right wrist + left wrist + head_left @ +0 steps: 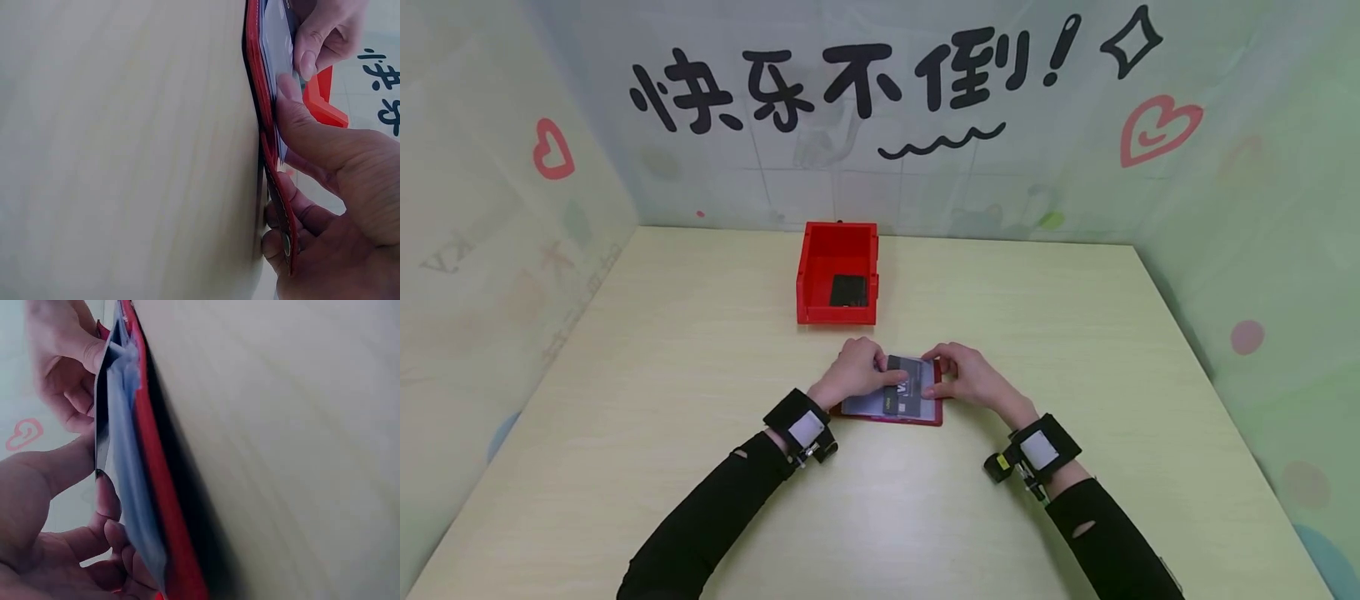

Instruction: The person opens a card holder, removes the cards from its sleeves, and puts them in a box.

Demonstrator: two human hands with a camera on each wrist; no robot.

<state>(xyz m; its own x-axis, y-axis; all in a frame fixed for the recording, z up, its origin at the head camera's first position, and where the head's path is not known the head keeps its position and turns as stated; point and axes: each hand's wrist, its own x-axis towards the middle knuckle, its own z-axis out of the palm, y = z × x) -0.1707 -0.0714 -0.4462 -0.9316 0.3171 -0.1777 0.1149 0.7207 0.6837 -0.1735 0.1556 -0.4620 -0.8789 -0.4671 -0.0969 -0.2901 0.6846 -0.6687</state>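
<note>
A red card holder (938,414) with clear plastic sleeves (863,406) lies spread on the table. Over the sleeves is a dark grey card (904,407) with pale lettering, seen edge-on in the left wrist view. My left hand (856,369) pinches this card, its thumb on the upper face and a fingertip underneath. At the right side, my right hand (967,375) grips the sleeves' edge, the thumb (303,128) pressing on top. Its other fingers lie around the holder's strap (281,206), which bears a metal snap (287,244).
Beyond the hands stands a red open-fronted bin (837,316) with a flat black item (848,290) inside. Printed cloth walls (880,200) enclose the pale wooden table (880,517) at the back and both sides.
</note>
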